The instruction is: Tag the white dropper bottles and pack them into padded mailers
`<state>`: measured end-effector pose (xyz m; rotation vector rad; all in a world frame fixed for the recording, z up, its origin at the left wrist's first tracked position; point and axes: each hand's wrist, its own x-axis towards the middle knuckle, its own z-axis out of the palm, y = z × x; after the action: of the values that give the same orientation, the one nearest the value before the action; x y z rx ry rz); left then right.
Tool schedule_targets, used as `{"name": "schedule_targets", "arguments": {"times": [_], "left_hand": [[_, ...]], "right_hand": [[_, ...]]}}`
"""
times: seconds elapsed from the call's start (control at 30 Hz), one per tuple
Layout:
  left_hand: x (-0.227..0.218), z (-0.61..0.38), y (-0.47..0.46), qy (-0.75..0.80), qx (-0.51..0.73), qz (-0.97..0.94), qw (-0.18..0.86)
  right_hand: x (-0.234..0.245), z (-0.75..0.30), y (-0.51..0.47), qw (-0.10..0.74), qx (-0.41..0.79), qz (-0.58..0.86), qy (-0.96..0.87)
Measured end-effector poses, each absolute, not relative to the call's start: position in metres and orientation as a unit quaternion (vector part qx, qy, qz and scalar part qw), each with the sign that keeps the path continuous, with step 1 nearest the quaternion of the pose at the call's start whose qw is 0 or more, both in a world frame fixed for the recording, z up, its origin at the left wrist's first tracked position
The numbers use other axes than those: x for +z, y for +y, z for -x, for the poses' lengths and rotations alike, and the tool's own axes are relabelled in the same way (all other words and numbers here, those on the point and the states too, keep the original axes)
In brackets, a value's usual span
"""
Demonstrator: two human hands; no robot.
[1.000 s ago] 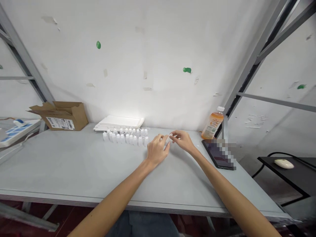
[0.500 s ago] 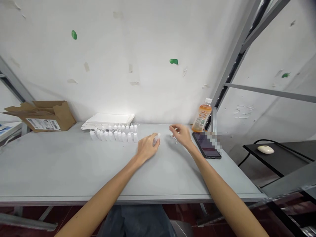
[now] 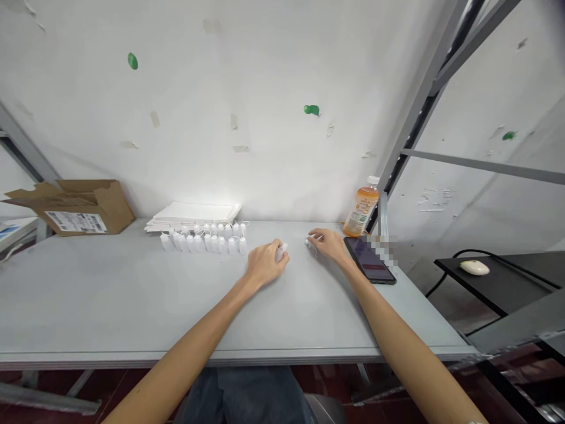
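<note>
My left hand (image 3: 266, 263) is closed around a small translucent white squeeze bottle (image 3: 281, 252), tilted, its upper part showing past the fingers. To its right, my right hand (image 3: 329, 242) has its thumb and fingertips closed on a small white cap (image 3: 308, 241) at the tabletop. A thin white strap (image 3: 315, 252) trails from the cap. Left of my left hand, several matching small white bottles (image 3: 207, 242) with caps and loop straps stand upright in rows.
The grey table (image 3: 132, 306) meets a white wall. A stack of white sheets (image 3: 198, 211) lies behind the bottles. An open cardboard box (image 3: 88, 206) sits at the far left. An orange drink bottle (image 3: 362, 209) and a phone (image 3: 369, 259) are beside my right hand. A mouse (image 3: 475, 268) rests on a black shelf.
My right hand has come down, and its fingertips have closed on the cap. The bottle in my left hand has tilted slightly to the right.
</note>
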<state>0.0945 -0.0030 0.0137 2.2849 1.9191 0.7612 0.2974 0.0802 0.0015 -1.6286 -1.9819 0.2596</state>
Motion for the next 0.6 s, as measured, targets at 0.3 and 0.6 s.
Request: {"name": "schedule_targets", "arguments": {"times": [0.3,0.6], "left_hand": [[0.0136,-0.0937,-0.0029,0.613,0.243,-0.750,0.040],[0.0123,-0.0929,-0.0026,0.599,0.259,-0.756,0.050]], "right_hand": [[-0.0026,-0.2955,0.0831,0.279,0.062,0.600,-0.747],[0.0029,-0.2990,0.0832,0.372,0.079,0.596,-0.707]]}}
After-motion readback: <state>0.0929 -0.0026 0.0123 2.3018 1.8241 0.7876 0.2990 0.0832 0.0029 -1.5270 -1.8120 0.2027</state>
